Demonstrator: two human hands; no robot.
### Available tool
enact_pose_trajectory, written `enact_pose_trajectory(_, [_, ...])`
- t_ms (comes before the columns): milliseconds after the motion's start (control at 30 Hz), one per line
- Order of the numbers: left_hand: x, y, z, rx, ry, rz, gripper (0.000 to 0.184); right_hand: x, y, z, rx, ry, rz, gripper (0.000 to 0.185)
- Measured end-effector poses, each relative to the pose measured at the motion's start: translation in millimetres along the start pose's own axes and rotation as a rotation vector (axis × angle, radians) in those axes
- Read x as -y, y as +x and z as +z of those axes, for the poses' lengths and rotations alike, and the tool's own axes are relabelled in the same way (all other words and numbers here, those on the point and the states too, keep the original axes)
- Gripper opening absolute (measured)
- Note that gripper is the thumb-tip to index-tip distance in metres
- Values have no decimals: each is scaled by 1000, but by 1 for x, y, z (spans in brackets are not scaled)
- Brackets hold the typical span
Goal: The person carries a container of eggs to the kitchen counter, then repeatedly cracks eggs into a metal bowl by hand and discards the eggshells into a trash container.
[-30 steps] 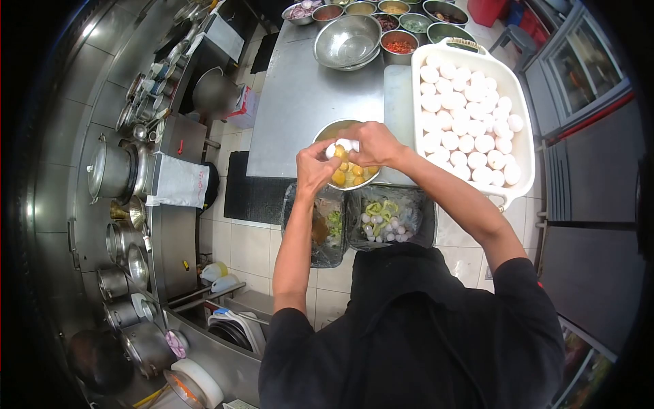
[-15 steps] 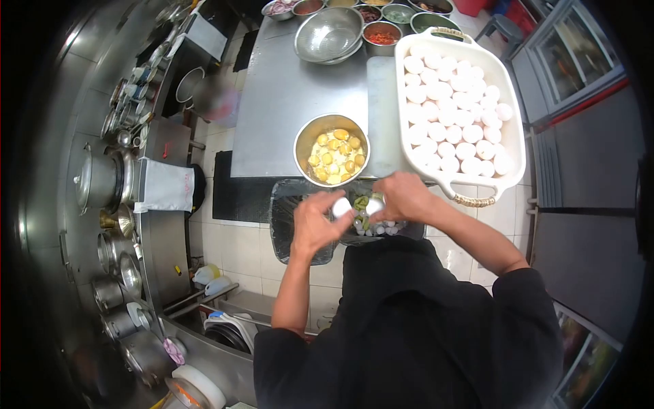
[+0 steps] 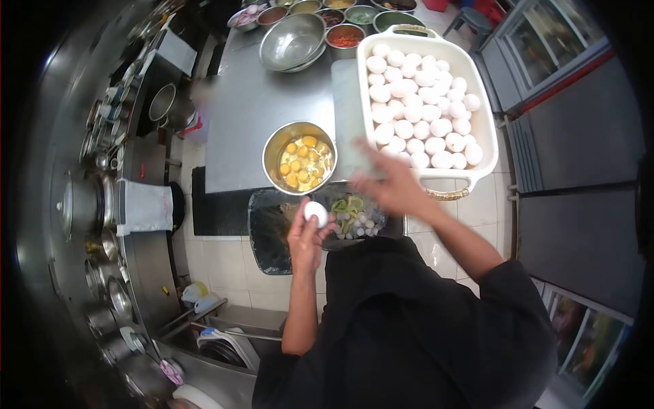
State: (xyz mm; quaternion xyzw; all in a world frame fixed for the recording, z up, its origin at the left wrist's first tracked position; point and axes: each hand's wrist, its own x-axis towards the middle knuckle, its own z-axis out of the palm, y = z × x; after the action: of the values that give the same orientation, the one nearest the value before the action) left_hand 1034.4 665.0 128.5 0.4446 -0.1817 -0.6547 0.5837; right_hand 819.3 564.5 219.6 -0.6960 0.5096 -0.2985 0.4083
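My left hand is closed around a white egg, just below the rim of a steel pot. The pot holds several yolks in egg white. To the right, my right hand is blurred by motion, its fingers spread with nothing seen in them. It is near the lower left corner of a white tub filled with white eggs. Below the hands, a lined bin contains eggshells and green scraps.
The pot stands at the near edge of a steel table. Beside it lies a pale cutting board. Steel colanders and several bowls of chopped ingredients stand at the back. Pans line the left counter; fridges are on the right.
The white piece in my right hand is gone, and that hand has moved up toward the tub. My left hand has turned, showing a white egg in its fingers. The view has shifted.
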Motion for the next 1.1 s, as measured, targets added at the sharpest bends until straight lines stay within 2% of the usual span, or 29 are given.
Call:
enact_pose_trajectory(67, [-5,15,-20,-165,70,152,52,-33,31,-47,-332,-191,81,54])
enact_pose_trajectory(100, [-5,25,-35,-250,167,241,52,-85,48,-71,-546,-453,-117,55])
enact_pose_trajectory(167, [-6,44,-63,-434,356,389,52,-115,57,-118,-537,-841,47,50])
enact_pose_trajectory(233, [7,73,-103,-594,519,538,48,-122,58,-140,-343,-983,251,48])
enact_pose_trajectory(267, [5,81,-111,-646,662,611,48,-142,60,-147,-310,-1060,204,44])
enact_pose_trajectory(333, [-1,91,-118,-738,958,735,47,-133,58,-141,-305,-1092,171,41])
enact_pose_trajectory(433, [-7,105,-119,-760,1083,822,46,-145,62,-147,-290,-1085,113,41])
enact_pose_trajectory(533, [-6,121,-118,-748,1161,941,47,-169,69,-164,-367,-806,25,41])
enact_pose_trajectory(567, [-3,127,-122,-742,1183,976,47,-148,72,-161,-408,-548,125,40])
enact_pose_trajectory(633, [7,139,-135,-655,1286,832,48,-105,75,-154,-465,-20,323,39])
enact_pose_trajectory(667, [7,139,-136,-608,1337,760,48,-99,79,-153,-406,284,312,37])
enact_pose_trajectory(733, [0,140,-131,-631,1279,758,48,-89,86,-155,-282,890,267,36])
enact_pose_trajectory(767, [-8,136,-128,-627,1248,737,47,-62,86,-142,-203,1029,172,35])
enact_pose_trajectory(800, [-13,129,-126,-624,1218,709,47,-45,88,-129,-210,1043,186,33])
enact_pose_trajectory(833, [-20,127,-125,-584,1051,646,44,-30,93,-119,-218,1058,195,31])
enact_pose_trajectory(867, [-13,139,-144,-515,824,676,41,-21,98,-110,-227,1073,207,29])
enact_pose_trajectory(933, [-53,113,-106,-389,398,420,39,-32,116,-82,-33,720,15,25])
enact_pose_trajectory(967, [-62,109,-100,-311,288,391,38,-10,116,-62,-36,490,-28,26])
enact_pose_trajectory(1000, [-74,103,-89,-232,258,349,38,15,118,-40,-38,261,-69,29])
enact_pose_trajectory(1100, [-108,88,-55,-29,210,239,39,34,132,8,148,-18,-405,45])
